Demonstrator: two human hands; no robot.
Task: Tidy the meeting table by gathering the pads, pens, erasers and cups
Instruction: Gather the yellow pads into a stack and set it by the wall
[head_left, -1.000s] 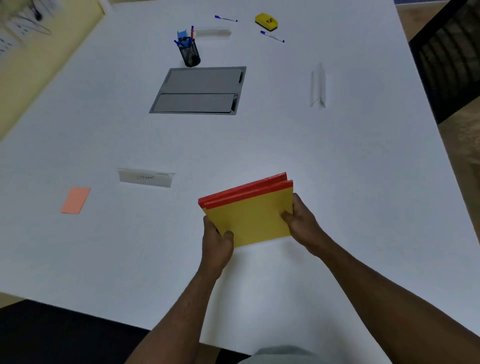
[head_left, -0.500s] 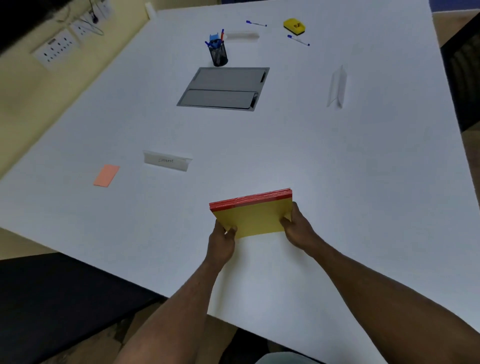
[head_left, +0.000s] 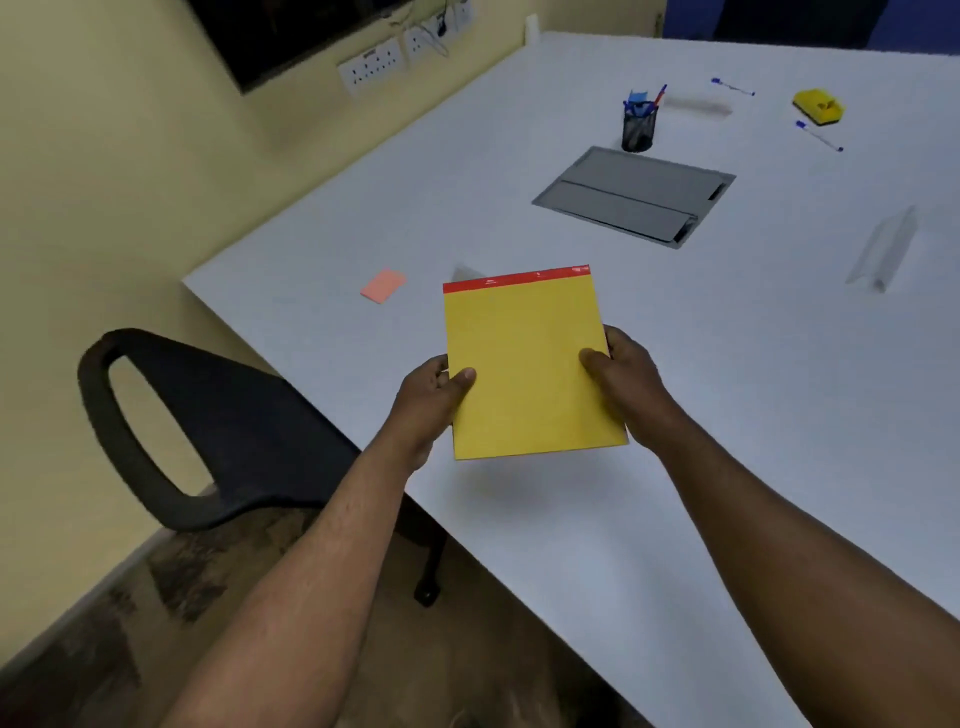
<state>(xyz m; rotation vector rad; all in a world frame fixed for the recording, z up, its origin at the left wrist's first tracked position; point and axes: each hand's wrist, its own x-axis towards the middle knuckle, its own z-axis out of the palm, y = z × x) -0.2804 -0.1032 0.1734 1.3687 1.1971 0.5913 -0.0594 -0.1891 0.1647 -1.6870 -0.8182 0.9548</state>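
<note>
In the head view, we grip the stack of yellow pads (head_left: 530, 364) with both the left hand (head_left: 428, 395) and the right hand (head_left: 626, 384), lifted flat above the table (head_left: 727, 415). A moment ago its red edges faced us on end; now squared, it seems ready to carry. Pens (head_left: 818, 135) and the eraser (head_left: 818, 106) wait far off.

Both bare forearms extend forward, converging slightly. Left hand (head_left: 434, 387) grips the left edge of a pad (head_left: 530, 364), thumb flat on top, fingers beneath. Right hand (head_left: 626, 376) grips the right edge likewise. Pad is held face up above the table.
</note>
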